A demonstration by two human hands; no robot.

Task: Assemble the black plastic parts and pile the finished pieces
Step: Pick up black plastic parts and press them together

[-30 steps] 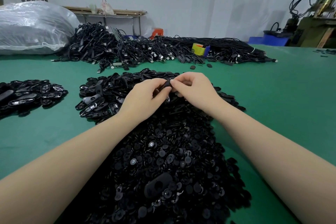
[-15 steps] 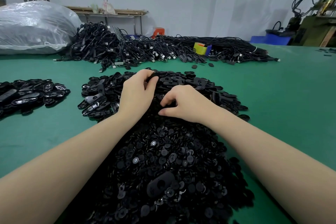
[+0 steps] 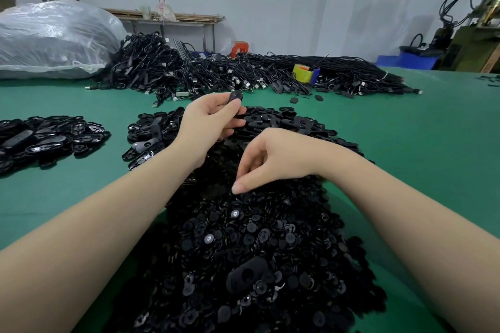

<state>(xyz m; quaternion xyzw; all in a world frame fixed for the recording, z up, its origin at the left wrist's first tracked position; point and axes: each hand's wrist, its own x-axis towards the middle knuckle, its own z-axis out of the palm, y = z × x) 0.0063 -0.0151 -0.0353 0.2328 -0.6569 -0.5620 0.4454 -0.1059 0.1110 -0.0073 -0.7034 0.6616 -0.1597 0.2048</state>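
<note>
Black plastic parts are lying in one big heap on the green bench [image 3: 405,143], and the heap of small round discs [image 3: 243,246] nearest the camera serves as the landmark here. One larger oval shell [image 3: 247,274] is sitting on the discs' near slope. At the heap's far crest the right hand [image 3: 273,159] is dipping down, its grip nearly closed: thumb and forefinger are drawn together just over the discs, and whether a disc is already pinched between them cannot be told. Beyond the crest and slightly left, the left hand [image 3: 208,121] is holding a dark oval piece [image 3: 234,97] up, fingers curled round it, long axis pointing up and away. So the disc supply is lying directly under the right hand, while the held piece is waiting up and to its left; the right hand is the nearer one to the discs. Left of the heap a smaller pile of glossy oval pieces [image 3: 48,135] is resting, probably finished work. Far behind, bundled cables [image 3: 243,73] are stretching across.
</note>
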